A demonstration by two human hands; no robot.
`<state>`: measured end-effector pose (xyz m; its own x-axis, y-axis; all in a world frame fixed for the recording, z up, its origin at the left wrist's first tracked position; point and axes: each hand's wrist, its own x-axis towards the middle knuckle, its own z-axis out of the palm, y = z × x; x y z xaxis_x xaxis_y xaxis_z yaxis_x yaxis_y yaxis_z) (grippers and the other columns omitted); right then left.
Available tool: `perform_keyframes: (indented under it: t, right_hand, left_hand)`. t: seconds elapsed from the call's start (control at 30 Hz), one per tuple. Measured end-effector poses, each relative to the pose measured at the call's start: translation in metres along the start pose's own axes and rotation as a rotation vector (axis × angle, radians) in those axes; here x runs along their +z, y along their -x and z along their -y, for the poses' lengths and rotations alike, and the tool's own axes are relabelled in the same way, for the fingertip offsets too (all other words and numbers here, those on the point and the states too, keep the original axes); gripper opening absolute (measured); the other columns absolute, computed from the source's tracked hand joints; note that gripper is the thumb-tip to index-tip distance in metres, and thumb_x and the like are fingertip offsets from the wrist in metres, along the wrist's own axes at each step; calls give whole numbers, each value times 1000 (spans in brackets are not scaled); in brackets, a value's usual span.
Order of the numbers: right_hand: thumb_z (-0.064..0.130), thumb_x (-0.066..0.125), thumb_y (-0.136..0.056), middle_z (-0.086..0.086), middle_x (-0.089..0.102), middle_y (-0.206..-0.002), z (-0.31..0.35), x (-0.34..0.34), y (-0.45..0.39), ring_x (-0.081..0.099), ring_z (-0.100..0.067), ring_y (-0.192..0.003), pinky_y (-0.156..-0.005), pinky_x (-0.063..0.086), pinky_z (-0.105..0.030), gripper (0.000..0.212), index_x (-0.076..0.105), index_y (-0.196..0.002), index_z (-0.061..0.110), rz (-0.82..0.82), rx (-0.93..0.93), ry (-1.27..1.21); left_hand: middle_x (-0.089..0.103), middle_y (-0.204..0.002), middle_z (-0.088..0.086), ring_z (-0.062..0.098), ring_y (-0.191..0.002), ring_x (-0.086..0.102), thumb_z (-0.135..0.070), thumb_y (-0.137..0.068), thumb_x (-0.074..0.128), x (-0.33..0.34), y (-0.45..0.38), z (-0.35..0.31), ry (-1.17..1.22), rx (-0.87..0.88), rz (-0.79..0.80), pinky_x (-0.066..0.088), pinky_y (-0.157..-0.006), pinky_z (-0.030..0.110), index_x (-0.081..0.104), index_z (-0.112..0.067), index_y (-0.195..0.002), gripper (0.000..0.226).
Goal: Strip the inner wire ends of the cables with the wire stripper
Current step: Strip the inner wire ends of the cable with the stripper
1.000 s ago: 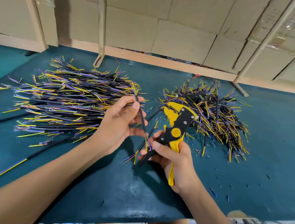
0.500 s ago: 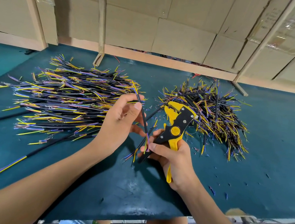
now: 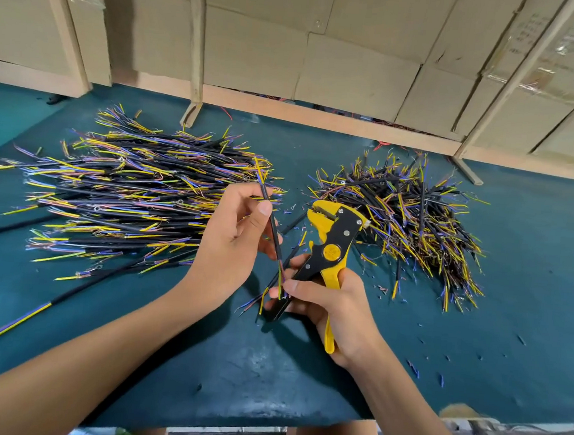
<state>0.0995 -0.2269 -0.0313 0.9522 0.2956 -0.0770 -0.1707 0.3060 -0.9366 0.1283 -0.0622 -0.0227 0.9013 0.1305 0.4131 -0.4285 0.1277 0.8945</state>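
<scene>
1. The left hand pinches one black cable upright between thumb and fingers; a loose pinch could let it twist
2. The right hand grips the wire stripper while pinching the cable's inner wires, so the tool could slip
3. Both hover above the tabletop between the piles, where strands could snag

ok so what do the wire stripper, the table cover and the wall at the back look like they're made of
Wire stripper: probably hard plastic, yellow and matte black, with silvery rivets that look like metal.
Table cover: dark teal mat, likely rubber or vinyl; it shows a dull sheen and pale scuffs.
Back wall: brown cardboard sheets with seams and tape, held by pale wooden battens.
</scene>
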Motion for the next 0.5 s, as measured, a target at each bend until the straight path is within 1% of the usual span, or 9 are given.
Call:
perform_keyframes:
  t: [0.07,0.1,0.17,0.23,0.27,0.33,0.4,0.43,0.5]
  right_hand:
    - [-4,73,-73,-17,63,-84,-2,-1,-1,67,-43,-75,-83,53,-64,33,59,-103,0,-2,0,18]
    - [-4,73,-74,-17,63,-84,-2,-1,-1,68,-43,-75,-83,53,-66,33,59,-103,-1,-5,-2,18]
    - [-3,73,-74,-16,64,-84,-2,-1,-1,68,-44,-73,-80,55,-64,32,59,-103,-2,-9,-5,14]
    - [-3,74,-75,-17,64,-84,-3,-1,0,68,-44,-72,-79,56,-63,32,58,-104,-2,-14,-12,10]
    - [-2,74,-76,-18,64,-84,-4,-1,0,68,-43,-71,-78,56,-63,32,58,-104,-2,-15,-18,13]
    - [-1,74,-78,-22,65,-87,-4,-1,0,69,-42,-72,-74,59,-56,31,60,-104,-4,-16,-29,23]
    - [0,74,-80,-25,67,-90,-4,-1,1,68,-40,-73,-73,60,-52,26,64,-103,-8,-13,-44,26]
    - [0,73,-80,-26,68,-90,-4,-1,1,68,-39,-73,-74,60,-53,23,66,-101,-8,-12,-56,26]
    - [0,72,-81,-26,66,-87,-4,1,2,66,-39,-73,-76,60,-56,20,66,-99,-8,-29,-81,8]
  left_hand:
    - [53,-83,16,21,-66,64,-7,-106,44,-1,-1,0,-7,2,-15,53,-53,32,52,-19,-112,15]
    - [54,-83,14,21,-66,63,-6,-106,44,-2,-2,-1,-11,1,-21,52,-53,32,52,-18,-112,15]
    - [54,-84,13,22,-67,63,-6,-106,45,-2,-2,-3,-4,-20,-27,52,-53,33,52,-16,-112,14]
    - [55,-87,14,22,-69,64,-8,-104,50,-3,-2,-6,27,-85,7,54,-55,35,53,-12,-114,12]
    - [57,-87,13,22,-70,65,-11,-101,56,-4,-2,-8,40,-138,54,55,-57,35,54,-11,-115,15]
    - [62,-85,13,22,-69,67,-18,-90,69,-7,-2,-9,19,-250,211,54,-58,35,58,-10,-118,31]
    - [68,-82,12,23,-60,67,-16,-86,74,-9,-1,-9,-21,-300,366,54,-58,32,61,-10,-119,36]
    - [70,-81,11,25,-57,65,-16,-85,75,-10,0,-9,-40,-299,408,54,-59,32,63,-10,-118,36]
    - [70,-80,10,29,-58,64,-19,-84,75,-12,-2,-9,-47,-308,432,54,-62,31,67,-13,-117,35]
